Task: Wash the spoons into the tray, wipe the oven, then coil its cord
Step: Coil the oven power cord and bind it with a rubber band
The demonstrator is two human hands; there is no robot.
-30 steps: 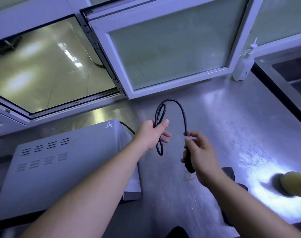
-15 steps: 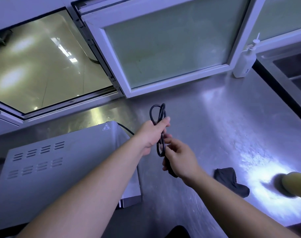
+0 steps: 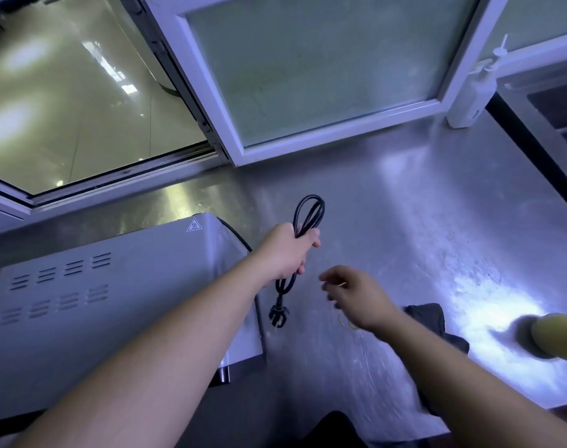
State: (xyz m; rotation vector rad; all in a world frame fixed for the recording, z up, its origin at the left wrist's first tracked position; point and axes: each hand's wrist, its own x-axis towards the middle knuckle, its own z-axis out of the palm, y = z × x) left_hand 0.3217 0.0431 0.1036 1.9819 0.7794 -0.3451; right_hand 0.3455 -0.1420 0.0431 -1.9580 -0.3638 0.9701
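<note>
At the left of the tabletop (image 3: 405, 221) stands the oven (image 3: 114, 286), its vented top facing up. Just right of the oven's far corner, the left hand (image 3: 287, 250) grips the folded black cord (image 3: 308, 218), fingers curled round the bundle. Loops stick up above the fist, and the plug (image 3: 278, 315) dangles below it beside the oven's right edge. Farther right of the oven, the right hand (image 3: 356, 295) hovers apart from the cord, blurred. Its fingers look loosely curled, but whether they pinch anything cannot be told. Beyond that hand, well right of the oven, lie a dark cloth (image 3: 430, 318) and a yellow object (image 3: 560, 337).
</note>
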